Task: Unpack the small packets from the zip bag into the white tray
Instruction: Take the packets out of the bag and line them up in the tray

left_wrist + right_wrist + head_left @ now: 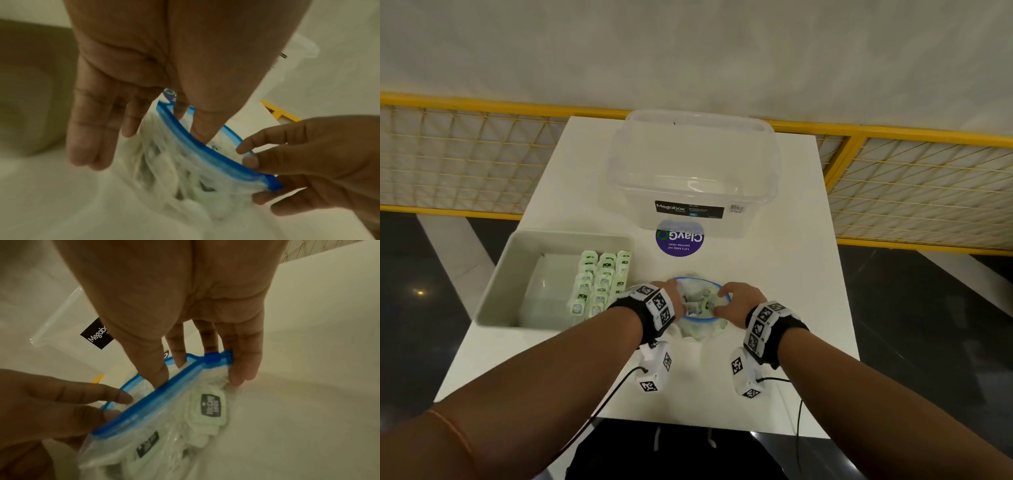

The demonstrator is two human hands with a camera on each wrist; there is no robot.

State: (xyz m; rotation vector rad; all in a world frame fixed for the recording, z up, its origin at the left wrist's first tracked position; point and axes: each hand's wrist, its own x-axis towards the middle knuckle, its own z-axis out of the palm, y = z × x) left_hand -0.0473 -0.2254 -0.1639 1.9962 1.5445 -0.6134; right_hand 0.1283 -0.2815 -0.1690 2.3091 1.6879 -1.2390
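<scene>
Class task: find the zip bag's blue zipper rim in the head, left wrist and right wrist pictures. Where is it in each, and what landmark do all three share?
Head: blue zipper rim low centre, a ring between both hands.
Left wrist: blue zipper rim runs diagonally from centre to lower right.
Right wrist: blue zipper rim runs diagonally from lower left to upper right.
Shared landmark: the clear Megabox container.

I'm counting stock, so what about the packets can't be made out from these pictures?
- Packets in the bag: count hidden; head view blocked by both hands, wrist views by crumpled plastic and blur.
- Label print: too blurred, right wrist view.
- Tray packets: nearest rows hidden by the left hand, head view.
</scene>
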